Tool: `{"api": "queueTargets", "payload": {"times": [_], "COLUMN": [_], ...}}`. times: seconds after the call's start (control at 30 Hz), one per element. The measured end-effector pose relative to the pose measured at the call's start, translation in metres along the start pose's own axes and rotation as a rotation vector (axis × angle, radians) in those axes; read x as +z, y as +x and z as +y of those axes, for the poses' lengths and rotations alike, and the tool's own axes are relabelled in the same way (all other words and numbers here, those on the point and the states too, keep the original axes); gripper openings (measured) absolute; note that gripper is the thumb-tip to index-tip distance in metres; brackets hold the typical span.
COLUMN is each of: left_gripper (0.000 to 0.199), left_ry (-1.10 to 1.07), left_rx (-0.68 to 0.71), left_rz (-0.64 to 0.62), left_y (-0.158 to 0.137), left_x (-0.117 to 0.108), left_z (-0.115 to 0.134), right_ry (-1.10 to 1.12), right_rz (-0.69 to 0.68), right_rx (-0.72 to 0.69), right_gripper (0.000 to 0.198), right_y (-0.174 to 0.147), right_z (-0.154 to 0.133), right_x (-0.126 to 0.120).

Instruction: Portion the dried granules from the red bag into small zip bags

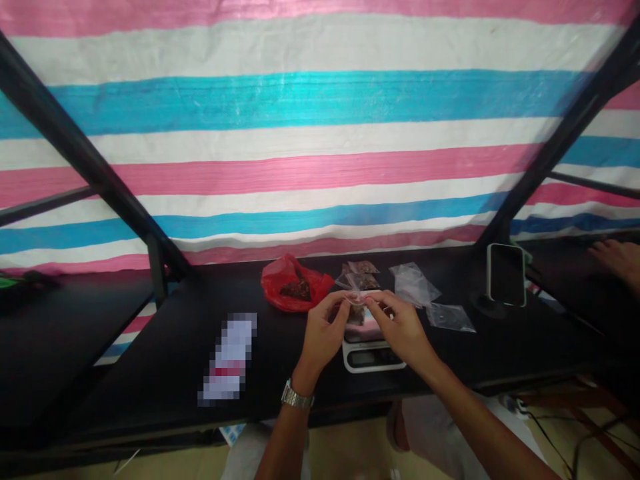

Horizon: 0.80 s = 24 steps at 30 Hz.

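Observation:
My left hand (325, 331) and my right hand (401, 328) meet above a small white digital scale (374, 358). Between them they pinch the top edge of a small clear zip bag (356, 315), which has some dark brown bits low inside it. Part of the bag is hidden behind my fingers. Just behind the hands lie filled zip bags (364, 269) of the same brown bits. To the left stands an open red plastic bag (286, 283) with loose brown bits (296, 290) in its mouth.
Clear plastic bags (414, 283) and a flat zip bag (451, 318) lie right of the scale. A phone (506, 275) leans on a stand farther right. A blurred-out paper (233, 357) lies left on the black table (165, 347). Another person's hand (617, 260) shows at the right edge.

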State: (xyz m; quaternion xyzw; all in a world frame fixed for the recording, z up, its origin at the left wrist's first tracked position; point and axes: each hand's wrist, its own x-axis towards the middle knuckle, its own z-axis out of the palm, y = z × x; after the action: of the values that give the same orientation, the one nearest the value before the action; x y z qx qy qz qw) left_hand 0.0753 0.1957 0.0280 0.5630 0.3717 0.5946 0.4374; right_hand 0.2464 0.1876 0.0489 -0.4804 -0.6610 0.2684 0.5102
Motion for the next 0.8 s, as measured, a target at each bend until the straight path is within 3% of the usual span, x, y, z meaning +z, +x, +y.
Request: {"api": "queueTargets", "payload": {"times": [0.2, 0.33, 0.47, 0.6, 0.8], "left_gripper": [0.024, 0.019, 0.015, 0.019, 0.019], "left_ry": [0.377, 0.493, 0.560, 0.656, 0.759], "left_rx": [-0.015, 0.023, 0.045, 0.122, 0.269], "left_rz": [0.084, 0.141, 0.175, 0.236, 0.370], "left_y": [0.001, 0.004, 0.004, 0.004, -0.007], "left_x": [0.002, 0.004, 0.003, -0.008, -0.046], "left_z": [-0.017, -0.028, -0.031, -0.026, -0.012], "right_ry": [-0.224, -0.465, -0.523, -0.414, -0.325], "right_rz": [-0.082, -0.069, -0.020, 0.145, 0.465], "right_rx": [0.172, 0.125, 0.085, 0.049, 0.041], "right_gripper": [0.031, 0.028, 0.027, 0.036, 0.036], "right_y": [0.007, 0.013, 0.011, 0.008, 0.006], "right_z": [0.021, 0.033, 0.044, 0.055, 0.065], "right_x": [-0.011, -0.015, -0.017, -0.029, -0.064]}}
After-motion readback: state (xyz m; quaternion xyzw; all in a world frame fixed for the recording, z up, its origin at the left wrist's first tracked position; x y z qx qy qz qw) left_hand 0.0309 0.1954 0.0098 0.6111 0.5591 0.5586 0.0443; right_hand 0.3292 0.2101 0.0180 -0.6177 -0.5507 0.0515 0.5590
